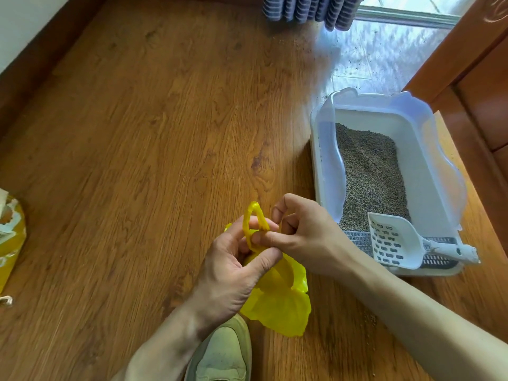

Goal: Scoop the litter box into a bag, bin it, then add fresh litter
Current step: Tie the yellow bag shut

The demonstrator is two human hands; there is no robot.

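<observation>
A wooden floor (137, 133) filled most of the view, with a grey ribbed radiator (310, 8) at the top edge and a wooden door frame (472, 64) to the right. A pale green shoe (224, 353) stood on the floor at the bottom.

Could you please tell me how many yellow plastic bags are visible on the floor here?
2: one thin yellow plastic bag held by both hands at bottom centre, and one larger yellow bag at the left edge, partly cut off by the frame.

yellow bag (277, 303); white scoop (393, 240); grey-brown litter (371, 171); brown wood-grain floor (154, 138)
</observation>
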